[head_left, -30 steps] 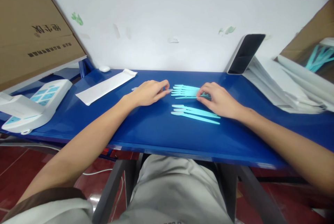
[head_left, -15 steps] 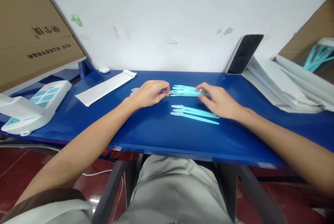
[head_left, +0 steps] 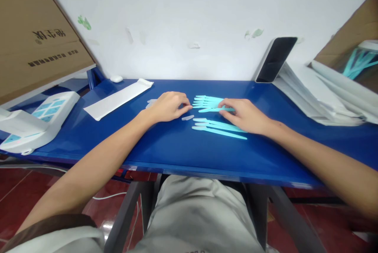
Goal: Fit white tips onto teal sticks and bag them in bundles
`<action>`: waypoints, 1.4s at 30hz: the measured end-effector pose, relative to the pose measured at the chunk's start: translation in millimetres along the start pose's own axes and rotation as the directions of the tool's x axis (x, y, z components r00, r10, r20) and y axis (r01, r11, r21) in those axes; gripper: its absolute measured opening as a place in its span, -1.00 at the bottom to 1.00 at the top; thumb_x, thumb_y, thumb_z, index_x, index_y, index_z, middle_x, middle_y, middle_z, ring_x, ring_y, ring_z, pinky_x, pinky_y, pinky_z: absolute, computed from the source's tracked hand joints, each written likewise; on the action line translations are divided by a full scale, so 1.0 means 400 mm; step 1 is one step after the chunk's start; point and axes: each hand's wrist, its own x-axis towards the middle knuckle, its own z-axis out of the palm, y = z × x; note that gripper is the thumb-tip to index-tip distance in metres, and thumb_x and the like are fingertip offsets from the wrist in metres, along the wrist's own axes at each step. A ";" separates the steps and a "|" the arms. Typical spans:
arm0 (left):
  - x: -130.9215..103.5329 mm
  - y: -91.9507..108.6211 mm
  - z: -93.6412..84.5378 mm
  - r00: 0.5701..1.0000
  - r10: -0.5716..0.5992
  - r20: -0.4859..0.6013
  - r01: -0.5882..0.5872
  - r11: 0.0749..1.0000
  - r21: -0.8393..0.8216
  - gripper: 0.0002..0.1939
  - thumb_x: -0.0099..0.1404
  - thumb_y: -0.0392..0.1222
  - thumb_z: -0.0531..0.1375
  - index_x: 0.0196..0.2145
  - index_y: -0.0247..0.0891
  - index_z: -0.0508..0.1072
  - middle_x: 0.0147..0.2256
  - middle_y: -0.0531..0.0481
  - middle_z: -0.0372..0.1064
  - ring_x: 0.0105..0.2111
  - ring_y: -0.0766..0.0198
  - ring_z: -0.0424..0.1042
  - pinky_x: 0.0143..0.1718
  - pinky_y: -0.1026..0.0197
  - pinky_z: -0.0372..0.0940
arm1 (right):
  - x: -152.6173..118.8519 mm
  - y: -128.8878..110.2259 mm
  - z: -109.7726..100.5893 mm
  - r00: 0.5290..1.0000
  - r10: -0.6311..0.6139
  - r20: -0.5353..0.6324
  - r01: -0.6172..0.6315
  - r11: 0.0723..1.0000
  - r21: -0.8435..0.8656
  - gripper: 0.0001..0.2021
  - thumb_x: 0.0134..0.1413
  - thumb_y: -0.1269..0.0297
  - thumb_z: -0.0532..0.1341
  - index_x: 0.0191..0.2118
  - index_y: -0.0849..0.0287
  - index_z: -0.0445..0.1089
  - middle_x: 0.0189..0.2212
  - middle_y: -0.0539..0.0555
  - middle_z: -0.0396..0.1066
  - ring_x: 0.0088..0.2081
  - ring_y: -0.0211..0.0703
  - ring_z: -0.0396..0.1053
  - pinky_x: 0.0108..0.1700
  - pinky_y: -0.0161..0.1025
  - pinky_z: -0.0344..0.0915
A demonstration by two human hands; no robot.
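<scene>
Midway along the blue surface (head_left: 177, 146): one turquoise stick (head_left: 211, 109), lying nearly level, just on the near side of a fan of like sticks (head_left: 203, 101).

Right hand (head_left: 242, 112): thumb and fingers pinched on that stick toward its right end. I judge the hold is kept back there to leave the tip free, pointing left.

Left hand (head_left: 171, 106): thumb and fingertips drawn close together beside the fan's left tips. From my end I cannot tell whether they grip anything; the detail is too small.

Fan, continued: sticks side by side, tips leftward, probably spread so each can be picked out singly.

Nearer sticks (head_left: 220, 130): a second group, perhaps three, tips also leftward, laid apart from the fan, I suppose to keep two lots distinct.

Clear sliver (head_left: 188, 118): loose, just on the near side of the left fingertips.

Translucent pieces (head_left: 150, 103): partly hidden by the left hand, apparently placed within its easy reach.

White sleeve (head_left: 119, 98): flat and slanting, farther left.

White device with light-blue panels (head_left: 70, 102): left end.

Phone (head_left: 276, 60): tilted upright against the wall (head_left: 165, 17), perhaps propped to keep its screen in sight.

White packets (head_left: 320, 97): piled right of the phone.

Clear tub (head_left: 369, 45): far right, holding more turquoise sticks.

Cardboard box (head_left: 23, 5): upper left.
</scene>
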 end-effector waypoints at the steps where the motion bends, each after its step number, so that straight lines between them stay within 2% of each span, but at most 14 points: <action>1: -0.001 0.000 -0.004 1.000 0.005 0.023 -0.005 1.000 -0.014 -0.66 0.49 -0.04 0.10 -0.22 -0.25 0.62 -0.25 -0.09 0.57 -0.29 0.16 0.50 -0.26 0.15 0.28 | 0.000 0.000 0.000 1.000 -0.003 0.003 0.003 1.000 0.002 -0.73 0.28 0.12 0.11 -0.10 0.11 0.47 -0.32 0.07 0.54 -0.39 -0.10 0.39 -0.29 -0.20 0.20; 5: -0.002 0.003 -0.023 0.993 0.025 0.116 -0.015 0.996 -0.090 -0.65 0.44 0.07 0.15 -0.20 -0.20 0.63 -0.26 -0.06 0.56 -0.31 0.19 0.49 -0.28 0.17 0.27 | 0.000 0.000 0.000 1.000 -0.012 0.006 0.012 1.000 0.009 -0.74 0.27 0.13 0.12 -0.12 0.11 0.49 -0.33 0.07 0.55 -0.39 -0.10 0.40 -0.30 -0.21 0.21; 8: -0.001 0.008 -0.033 0.983 0.017 0.180 -0.004 0.997 -0.071 -0.67 0.36 0.10 0.23 -0.18 -0.20 0.62 -0.31 -0.05 0.54 -0.36 0.20 0.47 -0.32 0.19 0.24 | 0.000 0.000 0.001 1.000 -0.010 -0.001 0.010 1.000 0.001 -0.75 0.26 0.14 0.13 -0.12 0.11 0.49 -0.32 0.08 0.56 -0.39 -0.10 0.40 -0.30 -0.20 0.22; 13: -0.002 0.001 -0.035 0.977 0.002 0.212 0.020 0.995 -0.100 -0.74 0.39 -0.02 0.19 -0.18 -0.22 0.59 -0.26 -0.08 0.53 -0.32 0.20 0.47 -0.30 0.20 0.24 | 0.001 0.000 0.003 0.998 0.035 -0.047 -0.037 0.998 -0.047 -0.72 0.24 0.12 0.14 -0.10 0.12 0.52 -0.27 0.11 0.58 -0.36 -0.07 0.44 -0.32 -0.20 0.20; 16: -0.002 -0.010 -0.031 0.981 -0.002 0.192 0.022 0.995 -0.101 -0.76 0.41 -0.06 0.17 -0.18 -0.21 0.58 -0.21 -0.09 0.54 -0.23 0.16 0.48 -0.21 0.17 0.26 | 0.003 -0.005 -0.003 0.987 0.122 -0.106 -0.131 0.988 -0.076 -0.72 0.16 0.08 0.20 -0.15 0.11 0.54 -0.37 0.08 0.55 -0.40 -0.07 0.43 -0.34 -0.20 0.20; 19: -0.001 -0.017 -0.022 0.985 -0.006 0.173 0.023 0.995 -0.097 -0.79 0.42 -0.14 0.15 -0.16 -0.21 0.57 -0.17 -0.07 0.55 -0.19 0.14 0.48 -0.16 0.15 0.26 | 0.004 -0.019 -0.015 0.976 0.179 -0.123 -0.185 0.982 -0.036 -0.70 0.04 0.05 0.29 -0.20 0.14 0.56 -0.48 0.04 0.49 -0.45 -0.09 0.41 -0.35 -0.20 0.22; 23: 0.001 -0.011 -0.012 0.978 -0.009 0.207 0.024 0.997 -0.067 -0.68 0.46 -0.21 0.07 0.04 -0.22 0.53 -0.08 -0.15 0.50 -0.17 0.13 0.48 -0.15 0.15 0.28 | -0.002 -0.050 -0.025 0.978 0.186 -0.089 -0.185 0.982 0.024 -0.69 -0.10 0.01 0.36 -0.30 0.15 0.54 -0.55 0.00 0.43 -0.52 -0.14 0.34 -0.40 -0.19 0.21; 27: 0.004 0.008 -0.010 0.970 0.051 0.237 -0.044 0.998 -0.034 -0.67 0.47 -0.26 0.00 -0.03 -0.24 0.55 -0.10 -0.18 0.44 -0.20 0.13 0.46 -0.20 0.16 0.27 | -0.013 -0.073 -0.018 0.985 0.142 -0.093 -0.138 0.989 0.049 -0.70 -0.09 -0.02 0.33 -0.40 0.15 0.50 -0.57 0.02 0.40 -0.53 -0.15 0.30 -0.40 -0.18 0.19; 30: 0.006 0.018 -0.009 0.975 0.067 0.211 -0.064 0.998 -0.022 -0.71 0.44 -0.31 0.02 -0.10 -0.25 0.54 -0.13 -0.15 0.44 -0.20 0.13 0.45 -0.20 0.17 0.27 | -0.015 -0.070 -0.009 0.983 0.080 -0.164 -0.074 0.996 0.048 -0.69 0.07 0.00 0.21 -0.46 0.15 0.44 -0.57 0.05 0.40 -0.52 -0.15 0.29 -0.38 -0.18 0.16; 33: 0.005 0.020 -0.006 0.984 0.068 0.162 -0.072 0.997 0.017 -0.72 0.44 -0.30 0.04 -0.11 -0.23 0.56 -0.11 -0.14 0.45 -0.18 0.14 0.46 -0.19 0.17 0.27 | -0.009 -0.051 -0.002 0.975 0.104 -0.198 -0.103 0.995 0.012 -0.68 0.18 0.05 0.13 -0.41 0.16 0.46 -0.50 0.09 0.47 -0.46 -0.11 0.34 -0.36 -0.19 0.14; 38: 0.003 0.021 -0.006 0.999 0.031 0.032 -0.032 0.999 0.034 -0.73 0.47 -0.19 0.07 -0.11 -0.23 0.58 -0.16 -0.14 0.52 -0.21 0.13 0.50 -0.22 0.16 0.30 | 0.000 -0.019 -0.002 0.994 0.109 -0.030 -0.109 0.994 -0.003 -0.64 0.25 0.03 0.11 -0.25 0.16 0.57 -0.41 0.09 0.55 -0.39 -0.07 0.43 -0.32 -0.18 0.20; 42: 0.004 0.028 -0.004 0.993 -0.034 -0.115 0.028 0.998 -0.055 -0.74 0.44 -0.12 0.12 -0.09 -0.23 0.57 -0.22 -0.07 0.60 -0.28 0.17 0.54 -0.23 0.16 0.33 | 0.000 -0.009 0.003 0.995 0.073 0.072 -0.072 0.997 -0.021 -0.58 0.31 0.03 0.10 0.00 0.15 0.59 -0.20 0.13 0.63 -0.21 0.03 0.53 -0.17 -0.14 0.32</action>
